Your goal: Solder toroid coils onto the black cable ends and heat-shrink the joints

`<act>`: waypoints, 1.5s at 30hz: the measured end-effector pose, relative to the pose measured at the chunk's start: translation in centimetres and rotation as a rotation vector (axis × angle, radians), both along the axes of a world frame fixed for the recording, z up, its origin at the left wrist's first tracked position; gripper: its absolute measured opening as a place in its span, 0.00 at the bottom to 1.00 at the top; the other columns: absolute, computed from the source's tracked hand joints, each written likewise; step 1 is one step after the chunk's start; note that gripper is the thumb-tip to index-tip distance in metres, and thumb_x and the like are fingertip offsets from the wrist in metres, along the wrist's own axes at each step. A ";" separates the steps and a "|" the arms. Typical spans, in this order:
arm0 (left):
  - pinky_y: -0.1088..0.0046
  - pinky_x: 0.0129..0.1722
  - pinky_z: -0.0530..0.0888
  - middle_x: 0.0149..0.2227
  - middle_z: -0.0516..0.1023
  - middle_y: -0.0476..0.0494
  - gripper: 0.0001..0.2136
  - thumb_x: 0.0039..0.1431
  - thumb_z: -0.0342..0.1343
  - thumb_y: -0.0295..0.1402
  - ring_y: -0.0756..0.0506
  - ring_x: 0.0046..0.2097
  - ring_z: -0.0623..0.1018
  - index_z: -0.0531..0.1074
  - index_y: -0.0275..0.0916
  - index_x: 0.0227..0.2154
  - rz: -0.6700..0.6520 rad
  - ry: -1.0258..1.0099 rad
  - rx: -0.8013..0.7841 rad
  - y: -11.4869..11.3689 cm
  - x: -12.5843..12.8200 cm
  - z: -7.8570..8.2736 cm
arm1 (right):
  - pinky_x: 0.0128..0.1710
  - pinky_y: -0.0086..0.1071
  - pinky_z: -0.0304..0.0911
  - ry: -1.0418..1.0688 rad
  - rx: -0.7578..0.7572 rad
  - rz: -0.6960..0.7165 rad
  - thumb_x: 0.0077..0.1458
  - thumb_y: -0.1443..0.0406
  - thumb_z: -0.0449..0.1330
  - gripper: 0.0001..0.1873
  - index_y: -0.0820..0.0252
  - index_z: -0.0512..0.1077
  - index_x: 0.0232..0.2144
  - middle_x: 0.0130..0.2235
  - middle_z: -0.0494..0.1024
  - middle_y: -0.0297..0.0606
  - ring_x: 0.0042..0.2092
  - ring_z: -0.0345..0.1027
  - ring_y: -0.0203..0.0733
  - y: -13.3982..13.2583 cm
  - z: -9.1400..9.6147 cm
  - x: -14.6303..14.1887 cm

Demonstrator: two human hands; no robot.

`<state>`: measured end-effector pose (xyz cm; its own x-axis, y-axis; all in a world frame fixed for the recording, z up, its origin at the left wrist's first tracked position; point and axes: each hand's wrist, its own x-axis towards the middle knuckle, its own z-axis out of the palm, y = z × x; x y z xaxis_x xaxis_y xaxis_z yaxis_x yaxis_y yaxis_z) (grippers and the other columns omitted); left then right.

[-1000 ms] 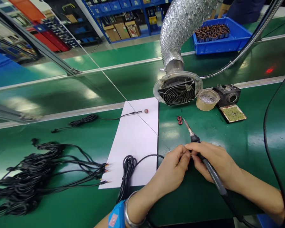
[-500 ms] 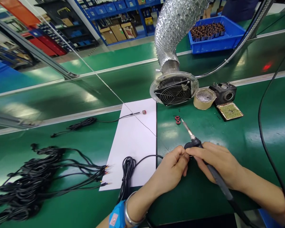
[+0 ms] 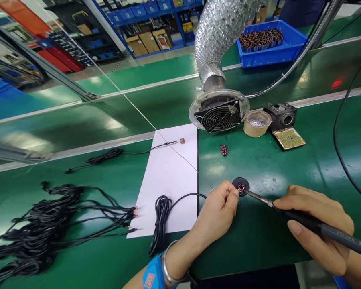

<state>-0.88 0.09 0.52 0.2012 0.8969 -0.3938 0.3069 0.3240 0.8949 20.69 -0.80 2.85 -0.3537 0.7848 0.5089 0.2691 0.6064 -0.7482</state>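
My right hand (image 3: 321,224) grips a soldering iron (image 3: 303,220) by its black handle, its metal tip pointing left. That tip meets the right edge of a round black disc (image 3: 240,180) with a small red ring-shaped part (image 3: 242,188) in its middle. Pinched at the disc's left side, my left hand (image 3: 221,206) holds the end of a black cable (image 3: 185,197); a short bit of wire shows at the fingertips. The cable's coiled bundle (image 3: 161,222) lies left of my wrist. Two similar red parts (image 3: 224,150) rest together farther back.
A fume extractor fan (image 3: 221,116) hangs from a silver duct. Behind the hands are a tape roll (image 3: 257,123), an iron stand (image 3: 281,116) and a sponge tray (image 3: 289,138). Many black cables (image 3: 33,228) lie left of a white sheet (image 3: 171,172). A blue bin (image 3: 270,56) stands behind.
My right hand has moved right, away from my left, and the iron has swung from pointing up and back to pointing left at the disc. The disc now shows. My left hand stays nearly in place.
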 end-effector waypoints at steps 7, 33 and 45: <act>0.75 0.25 0.59 0.19 0.63 0.57 0.11 0.66 0.44 0.34 0.51 0.23 0.62 0.61 0.42 0.27 -0.006 0.024 0.005 0.0 0.0 -0.2 | 0.22 0.33 0.52 0.016 0.004 0.022 0.52 0.72 0.54 0.16 0.62 0.73 0.43 0.24 0.69 0.35 0.23 0.60 0.37 0.2 -0.9 -0.1; 0.74 0.26 0.60 0.20 0.63 0.56 0.12 0.67 0.44 0.38 0.50 0.24 0.62 0.60 0.42 0.28 -0.058 0.087 0.052 -0.1 -0.4 -0.3 | 0.21 0.34 0.56 0.014 0.008 0.002 0.51 0.72 0.54 0.16 0.60 0.74 0.42 0.24 0.71 0.35 0.21 0.62 0.38 0.2 0.0 -0.4; 0.75 0.24 0.59 0.19 0.62 0.57 0.11 0.67 0.44 0.38 0.51 0.23 0.60 0.60 0.42 0.28 -0.045 0.041 0.006 0.1 -0.3 -0.1 | 0.27 0.38 0.64 0.036 0.076 -0.025 0.52 0.74 0.55 0.21 0.60 0.72 0.49 0.31 0.75 0.39 0.28 0.67 0.41 0.5 -0.2 -0.3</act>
